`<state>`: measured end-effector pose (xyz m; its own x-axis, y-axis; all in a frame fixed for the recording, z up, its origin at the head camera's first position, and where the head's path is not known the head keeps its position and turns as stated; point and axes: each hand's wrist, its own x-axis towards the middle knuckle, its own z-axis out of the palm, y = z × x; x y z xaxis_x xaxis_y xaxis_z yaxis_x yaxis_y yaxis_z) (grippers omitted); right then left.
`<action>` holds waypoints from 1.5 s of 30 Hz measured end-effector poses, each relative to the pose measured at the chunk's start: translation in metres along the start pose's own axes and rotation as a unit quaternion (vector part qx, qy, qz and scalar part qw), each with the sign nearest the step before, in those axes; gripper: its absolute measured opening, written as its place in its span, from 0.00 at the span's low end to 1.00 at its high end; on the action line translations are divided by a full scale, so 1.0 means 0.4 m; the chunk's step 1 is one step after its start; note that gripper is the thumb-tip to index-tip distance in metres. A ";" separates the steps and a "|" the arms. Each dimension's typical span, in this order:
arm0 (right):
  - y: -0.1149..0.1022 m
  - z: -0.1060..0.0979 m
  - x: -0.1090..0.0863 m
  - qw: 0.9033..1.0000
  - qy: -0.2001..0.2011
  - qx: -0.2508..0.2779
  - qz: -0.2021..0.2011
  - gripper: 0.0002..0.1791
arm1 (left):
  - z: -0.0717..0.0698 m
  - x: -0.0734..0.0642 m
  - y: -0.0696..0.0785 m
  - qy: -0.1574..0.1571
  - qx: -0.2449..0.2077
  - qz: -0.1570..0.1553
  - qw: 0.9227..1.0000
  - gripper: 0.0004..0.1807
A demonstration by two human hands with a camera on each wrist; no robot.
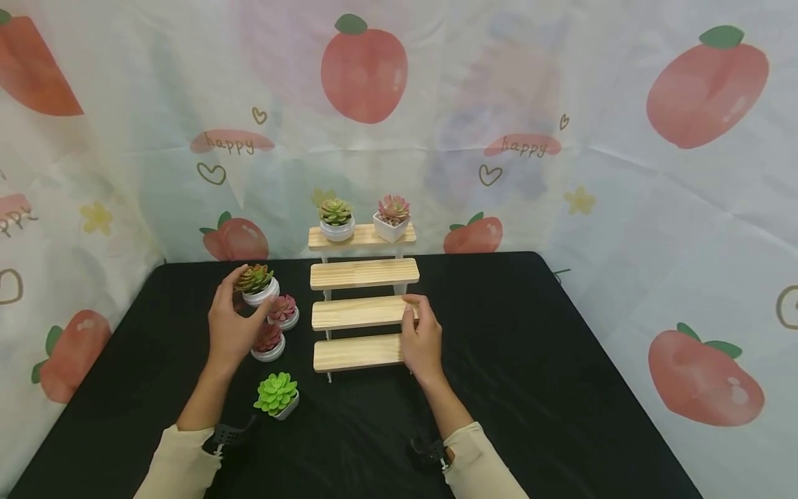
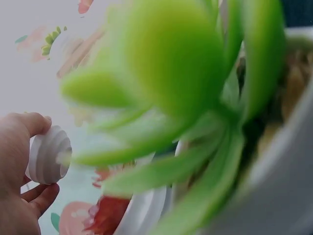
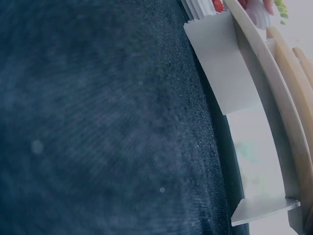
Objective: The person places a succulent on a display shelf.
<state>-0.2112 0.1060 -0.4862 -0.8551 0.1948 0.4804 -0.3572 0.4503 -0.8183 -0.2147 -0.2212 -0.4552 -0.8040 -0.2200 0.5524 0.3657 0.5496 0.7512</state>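
My left hand (image 1: 229, 326) grips the white round pot of a green-and-red succulent (image 1: 254, 279), thumb and fingers on either side. In the left wrist view, the left hand (image 2: 19, 166) holds that white pot (image 2: 49, 155). Two pink-red succulents (image 1: 283, 309) in white pots stand beside that hand. A bright green succulent (image 1: 277, 394) sits nearer on the black table and looms large in the left wrist view. At the right end of a four-tier wooden shelf (image 1: 358, 315), my right hand (image 1: 424, 339) rests loosely by the lower planks, hiding their ends.
On the top tier stand a green succulent (image 1: 337, 218) in a round pot and a pink succulent (image 1: 392, 217) in a square one. The shelf's white side support (image 3: 222, 63) shows in the right wrist view. A fruit-print curtain (image 1: 430, 132) hangs behind the black table (image 1: 517, 374).
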 end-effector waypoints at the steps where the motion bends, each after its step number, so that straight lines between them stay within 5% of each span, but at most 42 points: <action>1: 0.000 0.000 0.000 1.000 -0.001 -0.001 0.001 0.13 | 0.005 0.001 0.005 0.000 0.000 0.002 1.000 0.40; 17: -0.002 -0.007 0.007 1.000 -0.017 -0.003 0.009 0.14 | 0.041 0.022 0.074 -0.016 -0.055 0.027 0.998 0.41; 45: -0.007 -0.005 0.000 1.000 -0.005 -0.006 0.003 0.13 | 0.128 0.048 0.159 -0.031 -0.075 0.087 0.993 0.41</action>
<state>-0.2094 0.1065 -0.4833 -0.8612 0.1884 0.4720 -0.3477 0.4588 -0.8177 -0.2310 -0.1492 -0.4154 -0.7478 -0.0792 0.6591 0.5638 0.4484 0.6936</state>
